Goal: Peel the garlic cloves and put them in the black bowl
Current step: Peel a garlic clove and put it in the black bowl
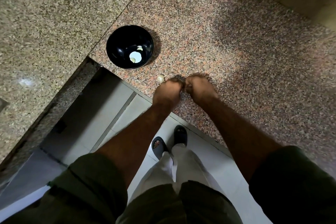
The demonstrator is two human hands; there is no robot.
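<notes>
Head view: left hand (168,90) and right hand (199,87) are fists touching over the speckled pink granite counter (227,45); fingers curled, contents hidden, can't tell what they grip. Whitish garlic piece (161,78) lies just beyond the left hand. Glossy round black bowl (116,42) sits farther up-left holding two pale cloves (133,59). Dark slippers (170,140) are on the floor tiles below.

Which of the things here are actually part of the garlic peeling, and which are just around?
Part of the job: black bowl with pale garlic pieces inside; garlic on the counter; left hand and right hand, fingers curled together.

Just around: granite counter; slippers; tiled floor.
</notes>
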